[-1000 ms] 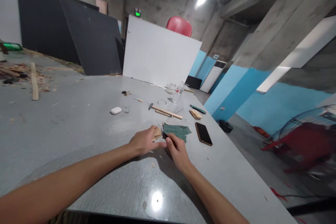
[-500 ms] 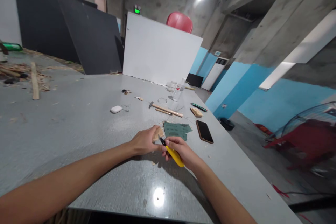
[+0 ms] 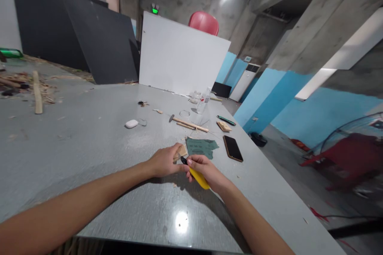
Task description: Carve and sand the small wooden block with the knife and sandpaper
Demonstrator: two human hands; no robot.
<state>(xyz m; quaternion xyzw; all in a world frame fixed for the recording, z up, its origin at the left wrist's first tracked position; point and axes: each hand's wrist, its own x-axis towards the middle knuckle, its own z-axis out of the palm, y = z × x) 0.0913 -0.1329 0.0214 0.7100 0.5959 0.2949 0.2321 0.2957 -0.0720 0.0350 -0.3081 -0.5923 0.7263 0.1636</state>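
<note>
Low over the grey table, my left hand [image 3: 164, 162] is closed on a small light wooden piece [image 3: 181, 151], mostly covered by the fingers. My right hand [image 3: 206, 170] grips a yellow utility knife [image 3: 199, 178] whose black front end points at the wood. The blade tip lies at the wood's near edge; whether it cuts in cannot be made out. Just beyond both hands is a torn sheet of green sandpaper [image 3: 201, 148], flat on the table.
A phone [image 3: 233, 148] lies right of the sandpaper. Farther back are a hammer [image 3: 190, 123], a wooden block [image 3: 224, 126], a green pen-like tool [image 3: 226, 120], a clear bottle [image 3: 203, 101] and a white case [image 3: 131, 124]. Wood scraps [image 3: 26, 85] lie far left.
The knife's black tip has shifted slightly left and down against the wood, and the wooden piece is tilted a little differently. Both hands stay nearly in place.
</note>
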